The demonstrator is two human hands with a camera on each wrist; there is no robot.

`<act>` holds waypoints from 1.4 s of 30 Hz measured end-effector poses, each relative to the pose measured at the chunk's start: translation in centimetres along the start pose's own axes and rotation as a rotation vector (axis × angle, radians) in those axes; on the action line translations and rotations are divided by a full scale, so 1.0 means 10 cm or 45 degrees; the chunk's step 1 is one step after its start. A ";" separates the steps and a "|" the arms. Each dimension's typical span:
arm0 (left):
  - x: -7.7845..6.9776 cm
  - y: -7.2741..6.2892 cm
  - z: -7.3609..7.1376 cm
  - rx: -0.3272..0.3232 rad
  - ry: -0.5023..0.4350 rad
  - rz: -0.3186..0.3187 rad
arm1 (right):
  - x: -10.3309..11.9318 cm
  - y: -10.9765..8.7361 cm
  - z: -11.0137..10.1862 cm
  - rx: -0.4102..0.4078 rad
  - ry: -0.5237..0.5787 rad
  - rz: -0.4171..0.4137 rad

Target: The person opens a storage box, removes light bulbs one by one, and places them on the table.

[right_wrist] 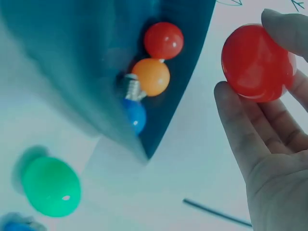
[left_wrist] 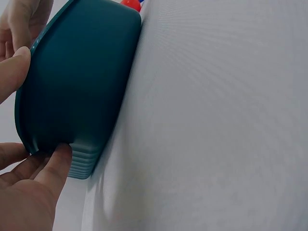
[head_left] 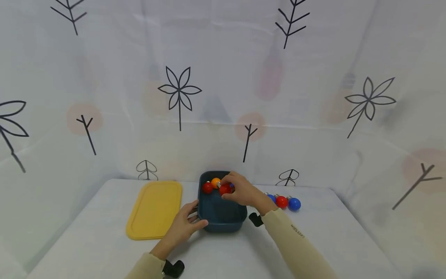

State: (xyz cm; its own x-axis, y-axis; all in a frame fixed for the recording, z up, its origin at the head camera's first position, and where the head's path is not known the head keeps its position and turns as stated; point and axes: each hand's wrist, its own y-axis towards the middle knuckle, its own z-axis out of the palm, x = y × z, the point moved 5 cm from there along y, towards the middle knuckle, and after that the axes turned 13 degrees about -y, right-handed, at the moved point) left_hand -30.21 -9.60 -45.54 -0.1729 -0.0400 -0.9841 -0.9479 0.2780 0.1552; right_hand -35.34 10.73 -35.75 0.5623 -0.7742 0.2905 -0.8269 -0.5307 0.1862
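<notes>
A red toy light bulb (head_left: 225,189) is held between the thumb and fingers of my right hand (head_left: 242,190), above the dark teal bin (head_left: 223,226). The right wrist view shows the red bulb's round end clear of the bin wall. Inside the bin lie another red bulb (head_left: 207,188), an orange bulb (head_left: 215,183) and a blue bulb (right_wrist: 135,115). My left hand (head_left: 185,224) grips the bin's near left corner, its thumb at the rim. In the left wrist view its fingers (left_wrist: 57,168) bend against the ribbed outer side.
Left of the bin lies a yellow lid or tray (head_left: 155,210). On the table to the right are a red bulb (head_left: 281,202) and blue bulbs (head_left: 294,204). A green bulb (right_wrist: 51,186) shows in the right wrist view. A patterned cloth wall stands behind the table.
</notes>
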 end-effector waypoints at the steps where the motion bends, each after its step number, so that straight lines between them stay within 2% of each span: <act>1: 0.00 0.00 -0.01 -0.003 -0.002 -0.001 | -0.02 -0.04 -0.01 -0.017 -0.002 0.010; 9: 0.00 -0.01 -0.01 0.010 -0.007 0.013 | -0.19 -0.35 -0.07 -0.155 0.076 0.080; 16: -0.03 -0.02 0.00 0.024 -0.014 0.017 | -0.35 -0.55 -0.10 -0.254 0.067 0.119; 25: -0.03 -0.03 0.00 0.025 -0.021 0.017 | -0.54 -0.79 -0.05 -0.273 0.061 0.173; 31: -0.04 -0.03 0.01 0.020 -0.028 0.022 | -0.66 -0.92 0.05 -0.242 0.039 0.287; 42: -0.03 -0.02 0.00 0.017 -0.024 0.020 | -0.78 -0.99 0.21 -0.227 0.032 0.424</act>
State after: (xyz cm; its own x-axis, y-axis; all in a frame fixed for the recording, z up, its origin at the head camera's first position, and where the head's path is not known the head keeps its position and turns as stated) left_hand -30.01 -9.61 -45.28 -0.1821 -0.0174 -0.9831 -0.9416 0.2911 0.1693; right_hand -31.49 21.30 -41.83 0.2638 -0.8843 0.3851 -0.9544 -0.1813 0.2373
